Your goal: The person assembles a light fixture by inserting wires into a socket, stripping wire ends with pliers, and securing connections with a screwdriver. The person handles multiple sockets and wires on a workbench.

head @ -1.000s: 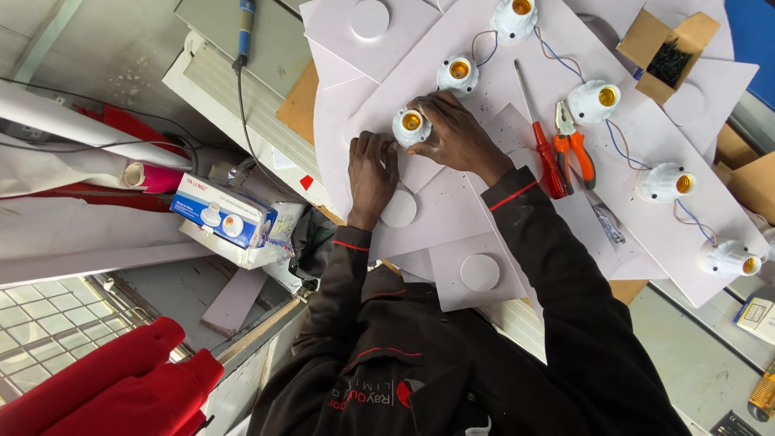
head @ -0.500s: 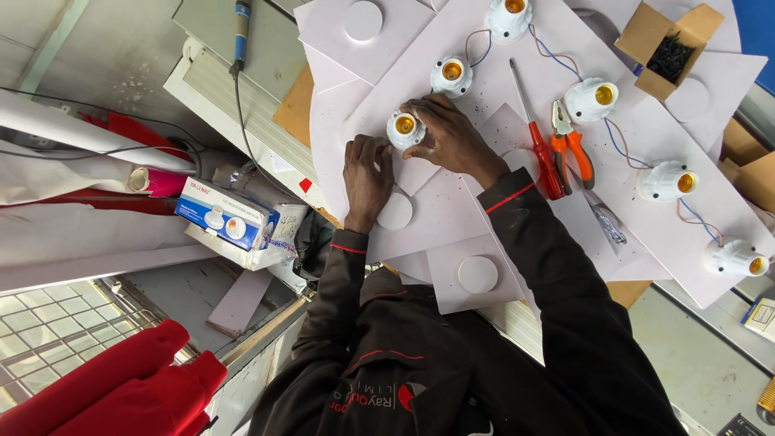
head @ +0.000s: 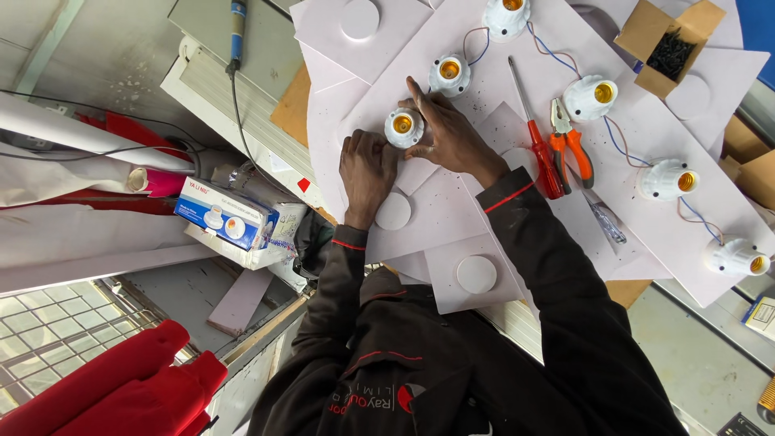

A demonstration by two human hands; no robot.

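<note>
A: White plastic lamp holder [head: 403,127] on the pale board [head: 452,210]: who has it?

B: Both. The left hand [head: 367,165] curls shut against its near side; the right hand [head: 448,133] cups the far side, fingers spread.

A: How far along?

B: Five holders beyond it look wired in a chain. This one shows no wires; blank discs nearer the person remain bare.

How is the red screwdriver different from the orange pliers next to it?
The red screwdriver has one long thin metal shaft; the orange pliers have short grey jaws. The screwdriver has a single red handle; the pliers have two orange handles, slightly spread. The screwdriver is the longer of the two. Both lie flat and untouched on the white board, side by side, to the right of the person's right hand.
</note>
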